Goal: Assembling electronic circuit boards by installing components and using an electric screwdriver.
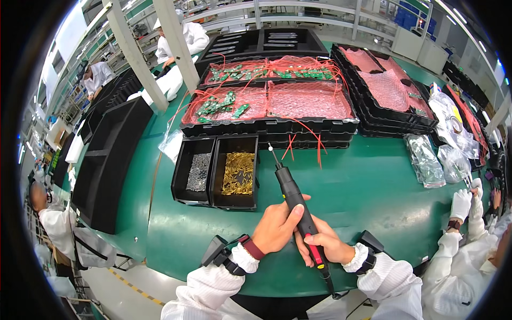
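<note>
Both my hands hold a black electric screwdriver (292, 193) with a red stripe near its cable end. My left hand (276, 226) wraps the middle of its body, thumb on top. My right hand (324, 242) grips the lower part by the red stripe. The thin bit (272, 154) points away from me, toward the black bin of brass screws (238, 173). Beside that bin sits a black bin of small silver screws (199, 172). Both bins rest on the green table (368, 197).
Stacked black trays (269, 125) with pink bubble wrap, green circuit boards and red wires stand behind the bins. More trays lie at right, clear bags (425, 160) beside them. Long black trays (106, 160) lie at left. A co-worker's gloved hand (462, 202) is at right; other people work around.
</note>
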A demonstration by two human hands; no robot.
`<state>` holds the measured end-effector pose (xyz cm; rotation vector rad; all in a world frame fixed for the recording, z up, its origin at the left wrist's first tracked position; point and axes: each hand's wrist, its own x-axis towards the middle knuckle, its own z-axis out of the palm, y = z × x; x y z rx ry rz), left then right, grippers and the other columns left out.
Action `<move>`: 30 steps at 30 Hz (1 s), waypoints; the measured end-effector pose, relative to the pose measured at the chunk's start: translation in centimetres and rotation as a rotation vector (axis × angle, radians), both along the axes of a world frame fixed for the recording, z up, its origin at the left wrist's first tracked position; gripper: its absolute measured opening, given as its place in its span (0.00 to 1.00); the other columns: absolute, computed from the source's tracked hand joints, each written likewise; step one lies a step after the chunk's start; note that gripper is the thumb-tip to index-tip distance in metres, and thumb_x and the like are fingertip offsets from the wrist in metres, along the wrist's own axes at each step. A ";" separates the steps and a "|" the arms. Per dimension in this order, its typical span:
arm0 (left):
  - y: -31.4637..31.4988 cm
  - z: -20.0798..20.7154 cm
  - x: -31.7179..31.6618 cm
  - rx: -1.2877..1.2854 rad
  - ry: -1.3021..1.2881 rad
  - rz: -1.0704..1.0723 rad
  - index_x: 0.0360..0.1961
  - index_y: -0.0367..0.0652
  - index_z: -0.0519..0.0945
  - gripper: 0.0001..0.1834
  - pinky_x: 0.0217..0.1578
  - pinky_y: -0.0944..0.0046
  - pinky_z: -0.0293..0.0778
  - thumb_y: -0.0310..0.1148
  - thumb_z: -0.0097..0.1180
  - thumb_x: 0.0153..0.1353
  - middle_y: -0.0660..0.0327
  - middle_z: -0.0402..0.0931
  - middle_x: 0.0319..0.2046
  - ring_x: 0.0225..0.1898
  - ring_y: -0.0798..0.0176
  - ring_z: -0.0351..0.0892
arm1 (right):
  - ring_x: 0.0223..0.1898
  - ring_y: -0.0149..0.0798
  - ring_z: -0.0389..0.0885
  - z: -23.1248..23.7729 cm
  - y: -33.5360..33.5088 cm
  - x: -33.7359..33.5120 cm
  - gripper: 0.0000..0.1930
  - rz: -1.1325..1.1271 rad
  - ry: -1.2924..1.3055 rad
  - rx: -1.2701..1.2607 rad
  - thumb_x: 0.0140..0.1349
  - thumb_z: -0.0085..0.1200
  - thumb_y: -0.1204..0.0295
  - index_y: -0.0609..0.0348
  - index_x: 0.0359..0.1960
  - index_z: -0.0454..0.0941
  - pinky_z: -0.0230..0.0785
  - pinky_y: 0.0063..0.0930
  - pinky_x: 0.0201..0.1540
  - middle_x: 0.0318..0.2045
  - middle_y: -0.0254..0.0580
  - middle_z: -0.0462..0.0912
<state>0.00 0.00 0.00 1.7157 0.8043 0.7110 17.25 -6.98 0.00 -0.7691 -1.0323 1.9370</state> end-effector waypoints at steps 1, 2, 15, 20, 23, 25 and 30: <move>-0.1 -0.1 0.2 0.031 -0.016 0.002 0.58 0.37 0.75 0.27 0.30 0.60 0.74 0.49 0.37 0.77 0.57 0.79 0.24 0.25 0.61 0.79 | 0.17 0.36 0.77 0.2 -0.1 0.1 0.22 0.005 -0.007 -0.001 0.62 0.46 0.66 0.64 0.54 0.61 0.73 0.27 0.20 0.21 0.45 0.76; -0.2 -0.2 0.2 0.061 -0.033 0.004 0.58 0.35 0.76 0.30 0.27 0.65 0.73 0.51 0.34 0.77 0.61 0.78 0.22 0.23 0.67 0.77 | 0.17 0.36 0.77 0.3 -0.2 0.2 0.21 0.009 -0.014 -0.002 0.62 0.46 0.66 0.64 0.54 0.61 0.73 0.26 0.20 0.21 0.45 0.75; 1.6 2.0 -1.5 -0.188 -0.576 0.301 0.60 0.36 0.70 0.30 0.33 0.71 0.75 0.53 0.32 0.77 0.61 0.76 0.38 0.35 0.72 0.74 | 0.16 0.35 0.76 0.5 -0.3 0.2 0.25 0.209 0.094 -0.051 0.58 0.53 0.64 0.63 0.54 0.62 0.72 0.26 0.22 0.22 0.43 0.75; 2.7 3.2 -4.2 -0.406 -0.807 0.149 0.47 0.38 0.76 0.27 0.28 0.70 0.68 0.51 0.34 0.78 0.64 0.74 0.34 0.30 0.74 0.69 | 0.18 0.33 0.76 1.2 -1.0 0.1 0.26 0.296 0.102 -0.046 0.58 0.56 0.65 0.62 0.54 0.62 0.71 0.25 0.23 0.23 0.41 0.75; 3.3 2.1 -5.1 -0.377 -0.903 0.080 0.45 0.39 0.76 0.24 0.33 0.68 0.68 0.51 0.38 0.78 0.66 0.73 0.33 0.28 0.74 0.65 | 0.19 0.33 0.76 1.2 -1.2 -0.2 0.25 0.323 0.090 -0.040 0.58 0.56 0.66 0.62 0.55 0.62 0.70 0.25 0.24 0.24 0.40 0.74; 3.4 2.1 -4.9 -0.394 -0.912 0.056 0.45 0.39 0.76 0.23 0.37 0.66 0.67 0.51 0.44 0.75 0.67 0.72 0.32 0.28 0.73 0.63 | 0.19 0.32 0.76 1.2 -1.3 -0.2 0.25 0.314 0.079 -0.047 0.60 0.56 0.66 0.62 0.55 0.62 0.70 0.25 0.24 0.24 0.39 0.73; 3.0 2.4 -5.0 -0.423 -0.897 0.116 0.49 0.35 0.80 0.16 0.39 0.70 0.71 0.38 0.54 0.73 0.63 0.80 0.38 0.33 0.74 0.73 | 0.20 0.31 0.78 0.8 -1.4 -0.3 0.25 0.277 0.059 0.022 0.63 0.56 0.66 0.63 0.57 0.62 0.70 0.24 0.25 0.24 0.37 0.73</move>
